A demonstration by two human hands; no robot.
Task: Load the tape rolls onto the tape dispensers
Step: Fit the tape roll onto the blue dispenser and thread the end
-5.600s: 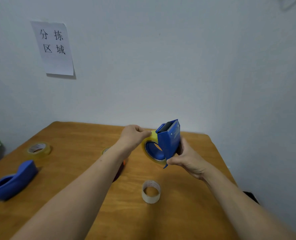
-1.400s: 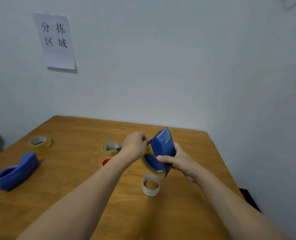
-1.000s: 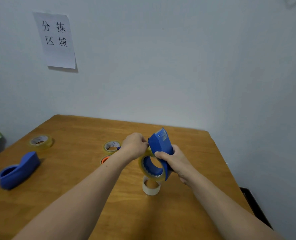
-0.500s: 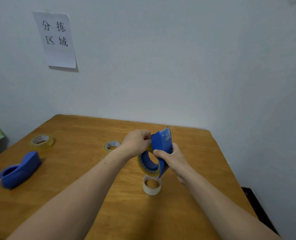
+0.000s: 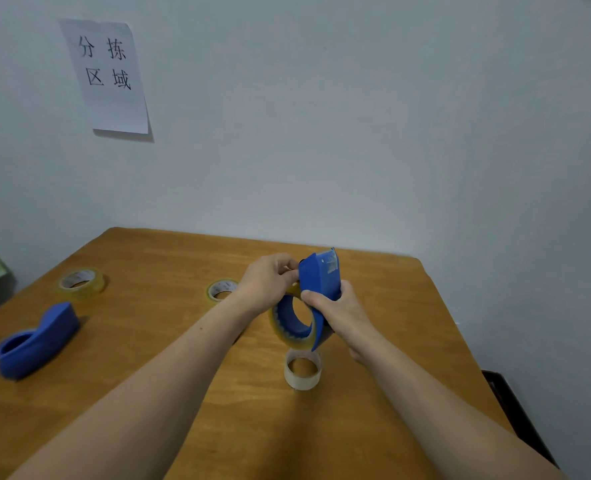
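Note:
My right hand (image 5: 342, 311) grips a blue tape dispenser (image 5: 320, 275) held up above the table, cutter end pointing up. A yellowish clear tape roll (image 5: 283, 332) sits on the dispenser's blue hub. My left hand (image 5: 269, 280) pinches at the tape near the top of the roll, beside the dispenser's upper body. A second blue dispenser (image 5: 36, 342) lies on the table at the left with nothing on its hub. Loose tape rolls lie flat at the far left (image 5: 81, 280) and at the middle (image 5: 219, 291), the latter partly hidden by my left wrist.
A white bare tape core (image 5: 302, 370) stands on the wooden table (image 5: 148, 341) just below the held dispenser. A paper sign (image 5: 108, 76) hangs on the wall. The table's right edge runs close to the wall, with a dark object (image 5: 515, 414) on the floor beyond it.
The dispenser has stayed in my right hand, shifting a little and tilting. My left hand's fingers have kept working at the tape near the dispenser's top. An orange item by my left forearm is now hidden.

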